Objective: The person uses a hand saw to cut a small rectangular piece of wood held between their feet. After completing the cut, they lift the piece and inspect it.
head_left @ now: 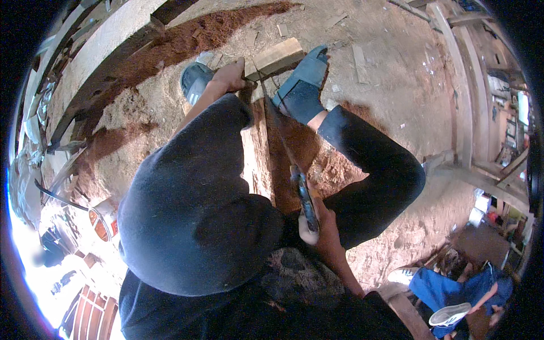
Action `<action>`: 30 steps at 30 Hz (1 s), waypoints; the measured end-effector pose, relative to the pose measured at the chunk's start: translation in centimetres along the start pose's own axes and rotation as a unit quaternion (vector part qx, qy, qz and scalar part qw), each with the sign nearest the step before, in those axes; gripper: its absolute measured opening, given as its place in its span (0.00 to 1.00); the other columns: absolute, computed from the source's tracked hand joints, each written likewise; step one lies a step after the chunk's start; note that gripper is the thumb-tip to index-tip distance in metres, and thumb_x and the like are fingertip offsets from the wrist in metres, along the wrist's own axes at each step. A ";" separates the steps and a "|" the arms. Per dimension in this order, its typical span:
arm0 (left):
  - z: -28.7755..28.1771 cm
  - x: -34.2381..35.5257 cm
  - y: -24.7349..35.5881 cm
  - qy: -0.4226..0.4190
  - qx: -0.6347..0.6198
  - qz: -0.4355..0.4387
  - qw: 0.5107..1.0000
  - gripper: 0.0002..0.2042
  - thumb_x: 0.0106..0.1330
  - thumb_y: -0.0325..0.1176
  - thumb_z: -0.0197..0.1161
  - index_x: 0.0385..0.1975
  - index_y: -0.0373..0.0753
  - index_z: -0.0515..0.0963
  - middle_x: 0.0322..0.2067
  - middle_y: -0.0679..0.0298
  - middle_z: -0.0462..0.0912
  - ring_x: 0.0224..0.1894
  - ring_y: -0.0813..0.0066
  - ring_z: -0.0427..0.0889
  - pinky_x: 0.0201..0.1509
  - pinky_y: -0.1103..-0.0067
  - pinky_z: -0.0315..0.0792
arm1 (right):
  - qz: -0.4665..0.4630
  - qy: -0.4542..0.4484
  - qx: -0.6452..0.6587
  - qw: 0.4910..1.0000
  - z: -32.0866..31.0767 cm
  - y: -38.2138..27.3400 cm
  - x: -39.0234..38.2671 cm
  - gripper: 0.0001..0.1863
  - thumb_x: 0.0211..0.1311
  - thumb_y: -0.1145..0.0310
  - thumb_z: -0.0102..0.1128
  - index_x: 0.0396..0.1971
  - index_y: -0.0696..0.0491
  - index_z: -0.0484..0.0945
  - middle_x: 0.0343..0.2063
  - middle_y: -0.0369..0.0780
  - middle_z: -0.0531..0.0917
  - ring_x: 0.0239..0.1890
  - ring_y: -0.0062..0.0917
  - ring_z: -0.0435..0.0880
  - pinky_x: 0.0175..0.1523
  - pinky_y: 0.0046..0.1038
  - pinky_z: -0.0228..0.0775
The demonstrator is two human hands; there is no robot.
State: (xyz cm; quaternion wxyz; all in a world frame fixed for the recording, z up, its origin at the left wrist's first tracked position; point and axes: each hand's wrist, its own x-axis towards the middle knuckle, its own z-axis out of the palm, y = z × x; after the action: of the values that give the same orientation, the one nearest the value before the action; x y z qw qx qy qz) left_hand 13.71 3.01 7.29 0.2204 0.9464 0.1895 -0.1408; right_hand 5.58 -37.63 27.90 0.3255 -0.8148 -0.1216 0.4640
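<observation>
My left hand (229, 77) grips the end of a short pale wooden block (275, 56), which lies crosswise at the top of a longer rough timber (253, 153). My right hand (319, 224) is closed round the handle of a handsaw (303, 195). Its long thin blade points forward to where the block meets the timber, near my left fingers, which are partly hidden. My left shoe (194, 79) and right shoe (303, 79) flank the wood.
Wooden beams (102, 62) curve along the left, with a round tin (101, 218) lower down. A wooden frame (464, 113) stands at the right. Wood scraps lie on the dirt floor (385, 73). Another person (442, 289) in blue trousers sits at the lower right.
</observation>
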 end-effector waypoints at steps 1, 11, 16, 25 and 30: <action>-0.3 0.1 0.0 -0.006 0.003 0.002 1.000 0.29 0.52 0.37 0.69 0.49 0.32 0.61 0.44 0.38 0.78 0.49 0.39 0.77 0.52 0.57 0.72 | -0.005 -0.002 0.008 1.000 -0.1 -0.1 0.0 0.44 0.49 0.75 0.67 0.68 0.54 0.56 0.49 0.56 0.79 0.51 0.48 0.79 0.54 0.39 0.72; -0.9 -0.4 0.0 -0.017 0.047 -0.034 0.998 0.32 0.53 0.45 0.72 0.47 0.32 0.61 0.43 0.40 0.79 0.46 0.40 0.79 0.49 0.58 0.75 | -0.147 0.039 0.012 0.988 0.4 -2.6 -1.9 0.45 0.49 0.81 0.57 0.70 0.47 0.53 0.31 0.53 0.83 0.31 0.49 0.84 0.39 0.39 0.77; 0.1 -0.1 1.9 0.040 0.059 -0.017 0.997 0.32 0.54 0.46 0.71 0.50 0.32 0.62 0.42 0.45 0.80 0.45 0.45 0.82 0.47 0.60 0.76 | -0.157 0.111 -0.022 0.981 1.5 -2.4 1.0 0.36 0.56 0.80 0.53 0.67 0.52 0.59 0.36 0.52 0.83 0.37 0.40 0.85 0.42 0.33 0.76; 3.0 0.7 4.7 0.149 0.219 -0.059 0.963 0.09 0.63 0.31 0.57 0.41 0.39 0.71 0.37 0.57 0.82 0.41 0.58 0.84 0.43 0.66 0.77 | -0.174 0.121 0.013 0.977 1.5 -2.0 -0.5 0.31 0.58 0.81 0.52 0.65 0.60 0.62 0.46 0.48 0.82 0.46 0.24 0.81 0.51 0.25 0.72; 3.2 0.5 3.1 0.155 0.253 -0.054 0.953 0.14 0.61 0.38 0.63 0.40 0.39 0.70 0.33 0.58 0.81 0.38 0.61 0.85 0.38 0.66 0.78 | -0.133 0.094 0.057 0.985 0.8 -2.5 -1.7 0.31 0.58 0.79 0.54 0.64 0.61 0.63 0.52 0.48 0.79 0.54 0.26 0.77 0.60 0.27 0.67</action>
State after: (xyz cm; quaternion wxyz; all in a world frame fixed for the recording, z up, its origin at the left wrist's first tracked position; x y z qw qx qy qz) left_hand 14.86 -0.95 5.49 -0.0664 0.9697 0.2303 -0.0479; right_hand 4.21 -36.23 30.41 0.4407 -0.8114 -0.1711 0.3437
